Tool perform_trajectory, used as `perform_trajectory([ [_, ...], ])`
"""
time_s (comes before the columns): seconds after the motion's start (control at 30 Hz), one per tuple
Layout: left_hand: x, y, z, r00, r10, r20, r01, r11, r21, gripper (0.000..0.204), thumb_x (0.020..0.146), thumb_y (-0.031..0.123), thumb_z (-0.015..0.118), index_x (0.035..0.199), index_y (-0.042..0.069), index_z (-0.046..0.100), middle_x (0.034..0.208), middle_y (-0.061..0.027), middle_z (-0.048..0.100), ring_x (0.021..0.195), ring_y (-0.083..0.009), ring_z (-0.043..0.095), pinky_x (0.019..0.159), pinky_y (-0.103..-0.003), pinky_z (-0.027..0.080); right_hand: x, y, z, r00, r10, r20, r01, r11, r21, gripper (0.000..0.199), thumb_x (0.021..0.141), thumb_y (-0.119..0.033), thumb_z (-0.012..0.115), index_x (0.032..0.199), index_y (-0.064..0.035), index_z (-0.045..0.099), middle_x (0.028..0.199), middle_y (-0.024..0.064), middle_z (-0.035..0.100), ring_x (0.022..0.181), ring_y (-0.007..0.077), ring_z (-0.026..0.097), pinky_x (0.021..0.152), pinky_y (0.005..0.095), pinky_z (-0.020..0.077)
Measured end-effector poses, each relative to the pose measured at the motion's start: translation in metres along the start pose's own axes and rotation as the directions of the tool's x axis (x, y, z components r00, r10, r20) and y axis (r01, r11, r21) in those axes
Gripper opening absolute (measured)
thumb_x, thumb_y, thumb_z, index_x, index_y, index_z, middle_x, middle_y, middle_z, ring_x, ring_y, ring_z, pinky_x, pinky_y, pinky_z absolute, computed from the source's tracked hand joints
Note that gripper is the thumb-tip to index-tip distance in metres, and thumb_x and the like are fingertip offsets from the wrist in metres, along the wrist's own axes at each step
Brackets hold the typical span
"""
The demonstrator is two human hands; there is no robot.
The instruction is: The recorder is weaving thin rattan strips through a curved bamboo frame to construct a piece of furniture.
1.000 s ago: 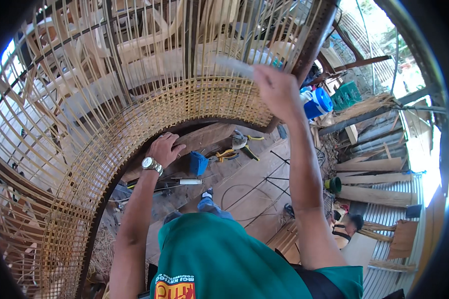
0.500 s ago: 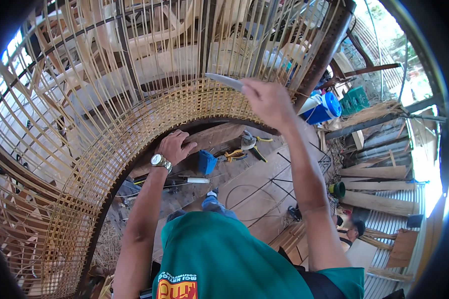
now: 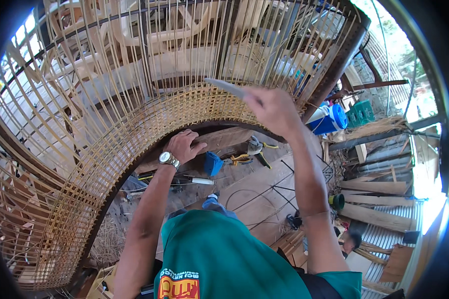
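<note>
The big cane frame (image 3: 157,110) is woven near its dark rim (image 3: 115,188); its higher strands (image 3: 194,60) look not yet crossed. At the frame's rim, the left hand (image 3: 183,145) lies loose. Over the frame, the right hand (image 3: 272,111) clenches a grey blade (image 3: 224,86).

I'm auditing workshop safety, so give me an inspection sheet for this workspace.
Surface: plywood-like sheet on the floor.
Job's things: partly woven cane panel in a dark curved frame; grey blade-like tool.
Clutter: yellow-handled pliers, blue object, loose strands.
Hands: left hand rests on the frame's rim; right hand grips the tool.
Cables: none clearly identified; thin loop on the floor, material unclear.
Surroundings: blue-and-white jug, green crate, boards, another person.
</note>
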State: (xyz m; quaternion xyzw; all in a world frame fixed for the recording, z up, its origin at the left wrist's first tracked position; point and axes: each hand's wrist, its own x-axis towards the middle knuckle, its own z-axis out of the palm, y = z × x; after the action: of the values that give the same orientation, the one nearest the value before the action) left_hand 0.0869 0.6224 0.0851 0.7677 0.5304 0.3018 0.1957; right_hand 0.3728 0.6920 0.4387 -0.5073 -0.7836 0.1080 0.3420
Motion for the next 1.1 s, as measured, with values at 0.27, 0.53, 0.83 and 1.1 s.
perform_trajectory([
  [0.27, -0.001, -0.006, -0.005, 0.998, -0.045, 0.043, 0.045, 0.999, -0.005, 0.069, 0.114, 0.068, 0.09, 0.142, 0.005, 0.093, 0.143, -0.0182, 0.094, 0.139, -0.0444, 0.087, 0.12, -0.057, 0.069, 0.0, -0.016, 0.023, 0.999, -0.024, 0.03, 0.024, 0.999, 0.026, 0.033, 0.126, -0.033, 0.084, 0.152, -0.0157, 0.094, 0.096, 0.0178, 0.089, 0.082, 0.0205, 0.086, 0.075, 0.0429, 0.0655],
  [0.53, -0.01, -0.02, -0.014, 0.997, -0.069, 0.047, 0.07, 0.998, -0.009, 0.069, 0.114, 0.068, 0.09, 0.14, 0.005, 0.093, 0.141, -0.0182, 0.093, 0.136, -0.0437, 0.087, 0.119, -0.057, 0.069, 0.007, -0.052, 0.043, 1.0, -0.025, -0.017, 0.025, 1.0, 0.016, 0.033, 0.126, -0.025, 0.085, 0.153, -0.0079, 0.095, 0.094, 0.0053, 0.089, 0.08, 0.0081, 0.073, 0.073, 0.0361, 0.0598],
  [0.83, -0.016, -0.03, -0.01, 0.999, -0.016, -0.051, 0.014, 0.999, -0.032, 0.065, 0.113, 0.066, 0.091, 0.135, 0.005, 0.091, 0.133, -0.021, 0.09, 0.128, -0.0467, 0.086, 0.113, -0.059, 0.07, 0.006, -0.055, 0.073, 0.999, 0.015, 0.034, -0.018, 0.997, 0.073, 0.029, 0.124, -0.026, 0.086, 0.145, -0.0098, 0.095, 0.097, 0.0209, 0.089, 0.072, 0.0212, 0.082, 0.071, 0.044, 0.063],
  [1.1, -0.015, -0.038, -0.016, 0.998, -0.057, 0.011, 0.057, 0.996, -0.063, 0.066, 0.113, 0.066, 0.09, 0.138, 0.004, 0.09, 0.138, -0.0214, 0.09, 0.132, -0.0473, 0.086, 0.117, -0.06, 0.069, 0.016, -0.073, 0.081, 0.993, -0.059, -0.101, 0.071, 0.99, 0.118, 0.023, 0.127, -0.022, 0.084, 0.143, -0.0074, 0.093, 0.087, 0.0092, 0.082, 0.072, 0.0138, 0.075, 0.072, 0.0399, 0.0613],
])
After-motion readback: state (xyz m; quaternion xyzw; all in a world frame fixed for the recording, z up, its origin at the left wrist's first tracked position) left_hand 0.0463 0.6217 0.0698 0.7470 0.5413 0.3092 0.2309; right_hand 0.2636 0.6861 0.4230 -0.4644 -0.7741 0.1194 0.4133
